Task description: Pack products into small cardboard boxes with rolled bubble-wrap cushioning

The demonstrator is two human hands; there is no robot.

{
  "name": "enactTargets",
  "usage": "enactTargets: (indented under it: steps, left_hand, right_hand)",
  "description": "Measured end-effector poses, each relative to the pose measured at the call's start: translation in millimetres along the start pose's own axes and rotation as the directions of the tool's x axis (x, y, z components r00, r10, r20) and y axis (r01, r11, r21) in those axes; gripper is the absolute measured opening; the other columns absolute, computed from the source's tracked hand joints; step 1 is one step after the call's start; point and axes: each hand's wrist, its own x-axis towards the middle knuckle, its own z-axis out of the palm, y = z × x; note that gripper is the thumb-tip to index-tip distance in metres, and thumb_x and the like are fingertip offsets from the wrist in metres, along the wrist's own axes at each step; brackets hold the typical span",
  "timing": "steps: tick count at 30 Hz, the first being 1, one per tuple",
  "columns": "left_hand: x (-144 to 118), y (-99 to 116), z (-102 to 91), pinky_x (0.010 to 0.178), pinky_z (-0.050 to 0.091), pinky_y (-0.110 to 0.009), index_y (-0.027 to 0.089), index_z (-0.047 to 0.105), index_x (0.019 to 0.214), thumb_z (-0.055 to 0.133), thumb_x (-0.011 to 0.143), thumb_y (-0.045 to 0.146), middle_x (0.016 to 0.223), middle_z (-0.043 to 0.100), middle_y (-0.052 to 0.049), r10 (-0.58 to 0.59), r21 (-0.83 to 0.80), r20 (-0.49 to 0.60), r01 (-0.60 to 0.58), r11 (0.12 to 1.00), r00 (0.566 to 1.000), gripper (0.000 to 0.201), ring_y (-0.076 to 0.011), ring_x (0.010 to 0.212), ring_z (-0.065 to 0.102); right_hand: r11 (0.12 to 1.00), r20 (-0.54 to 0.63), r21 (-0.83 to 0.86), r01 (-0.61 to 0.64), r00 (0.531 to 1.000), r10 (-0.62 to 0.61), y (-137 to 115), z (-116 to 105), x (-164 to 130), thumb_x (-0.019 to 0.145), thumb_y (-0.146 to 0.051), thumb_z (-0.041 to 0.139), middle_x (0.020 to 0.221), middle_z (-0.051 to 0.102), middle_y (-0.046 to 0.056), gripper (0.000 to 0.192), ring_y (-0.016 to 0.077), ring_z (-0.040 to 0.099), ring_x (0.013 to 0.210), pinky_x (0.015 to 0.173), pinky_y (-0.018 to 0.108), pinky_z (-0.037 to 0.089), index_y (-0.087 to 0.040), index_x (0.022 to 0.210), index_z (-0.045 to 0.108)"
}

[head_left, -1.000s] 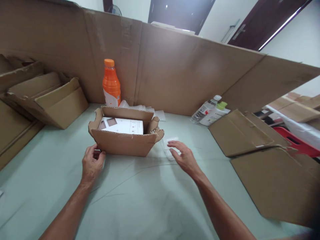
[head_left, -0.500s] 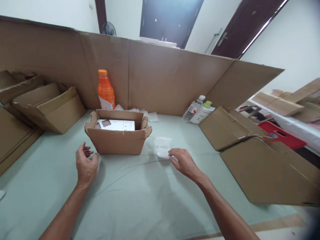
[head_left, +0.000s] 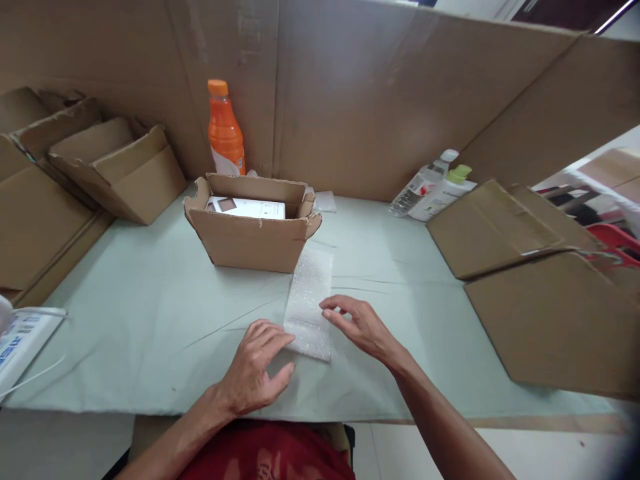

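You're at a makeshift packing station: cardboard walls (head_left: 350,100) fence the cloth-covered surface (head_left: 150,320), flattened boxes (head_left: 550,320) pile at both sides, an open carton (head_left: 250,240) and bubble wrap (head_left: 310,300) sit mid-surface.

White device (head_left: 20,337) cut off at left edge, bottle labels (head_left: 417,190) unreadable

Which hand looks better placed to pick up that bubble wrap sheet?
Probably the left hand: its fingers already lie on the near corner of the bubble wrap sheet. The right hand only touches its right edge with its fingertips.
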Motion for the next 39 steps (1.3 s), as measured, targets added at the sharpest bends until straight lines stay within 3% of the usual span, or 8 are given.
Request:
enactTargets:
  steps: [4, 9, 14, 18, 25, 30, 33, 39]
  left_hand:
    - [25, -7, 9.1, 0.098, 0.048, -0.045, 0.018, 0.058, 0.122, 0.052, 0.086, 0.008, 0.119, 0.066, -0.012, -0.001, 0.11, -0.022, 0.003, 0.994, 1.0, 0.038, -0.0266, 0.115, 0.058]
    - [59, -17, 29.0, 0.103, 0.046, -0.051, 0.012, 0.055, 0.131, 0.053, 0.073, 0.001, 0.122, 0.063, -0.017, -0.071, 0.28, 0.182, 0.018, 0.96, 0.981, 0.059, -0.0335, 0.124, 0.051]
    - [33, 2, 14.9, 0.083, 0.052, -0.041, 0.016, 0.06, 0.121, 0.047, 0.079, 0.0, 0.092, 0.065, -0.008, -0.031, 0.16, 0.218, -0.004, 0.987, 0.975, 0.047, -0.025, 0.09, 0.059]
    - [7, 28, -9.4, 0.078, 0.051, -0.031, 0.02, 0.06, 0.119, 0.047, 0.079, 0.0, 0.09, 0.065, -0.004, 0.06, -0.097, 0.253, -0.036, 0.995, 0.965, 0.047, -0.0188, 0.084, 0.06]
    - [3, 26, -10.1, 0.073, 0.053, -0.029, 0.019, 0.065, 0.115, 0.048, 0.077, 0.002, 0.09, 0.067, -0.005, -0.025, -0.101, 0.324, 0.061, 0.993, 0.946, 0.045, -0.0181, 0.08, 0.063]
    - [12, 17, -5.8, 0.08, 0.055, -0.028, 0.022, 0.063, 0.122, 0.05, 0.083, 0.007, 0.104, 0.071, -0.004, -0.18, -0.184, 0.317, 0.246, 0.952, 0.931, 0.044, -0.0169, 0.088, 0.068]
    - [21, 8, 1.2, 0.089, 0.055, -0.031, 0.022, 0.061, 0.125, 0.052, 0.083, 0.009, 0.116, 0.072, -0.006, -0.245, -0.18, 0.277, 0.3, 0.937, 0.929, 0.046, -0.019, 0.1, 0.068]
    - [35, -10, 21.2, 0.091, 0.056, -0.039, 0.02, 0.05, 0.139, 0.056, 0.083, 0.01, 0.116, 0.068, -0.009, -0.231, 0.058, 0.185, 0.224, 0.973, 0.955, 0.057, -0.0219, 0.1, 0.066]
  right_hand:
    - [0.963, -0.098, -0.265, 0.041, 0.993, -0.069, 28, 11, 38, 0.093, -0.025, 0.056, 0.123, 0.071, 0.008, 0.027, 0.0248, 0.063, 0.116, 0.098, 0.04, 0.049, -0.023, 0.116, 0.069]
    - [0.892, -0.103, -0.451, 0.034, 0.991, -0.089, 46, 30, 69, 0.094, -0.02, 0.052, 0.136, 0.064, 0.012, 0.034, 0.0287, 0.056, 0.127, 0.101, 0.045, 0.043, -0.02, 0.126, 0.065]
    - [0.885, -0.123, -0.464, 0.04, 0.986, -0.109, 56, 40, 67, 0.1, -0.023, 0.045, 0.144, 0.059, 0.011, 0.035, 0.0266, 0.047, 0.136, 0.106, 0.043, 0.037, -0.02, 0.132, 0.061]
    - [0.88, -0.115, -0.473, 0.043, 0.987, -0.11, 56, 40, 64, 0.101, -0.024, 0.044, 0.144, 0.058, 0.011, 0.035, 0.0276, 0.048, 0.136, 0.105, 0.044, 0.037, -0.019, 0.132, 0.06]
    - [0.908, -0.108, -0.416, 0.045, 0.989, -0.099, 52, 39, 69, 0.098, -0.021, 0.049, 0.143, 0.059, 0.012, 0.035, 0.0295, 0.047, 0.137, 0.106, 0.048, 0.038, -0.019, 0.131, 0.06]
    - [0.979, -0.166, -0.198, 0.054, 0.982, -0.088, 43, 6, 27, 0.095, -0.032, 0.056, 0.149, 0.053, 0.013, 0.043, 0.0292, 0.047, 0.138, 0.11, 0.049, 0.039, -0.022, 0.136, 0.056]
    - [0.987, -0.011, 0.116, 0.11, 0.994, -0.109, 29, -9, -21, 0.091, -0.044, 0.062, 0.142, 0.059, 0.011, 0.057, 0.0263, 0.056, 0.128, 0.104, 0.045, 0.046, -0.026, 0.144, 0.048]
    - [0.998, -0.108, 0.04, -0.053, 0.993, 0.057, 13, 40, -55, 0.09, -0.025, 0.06, 0.093, 0.072, 0.003, 0.05, 0.0191, 0.066, 0.083, 0.085, 0.038, 0.051, -0.021, 0.139, 0.05]
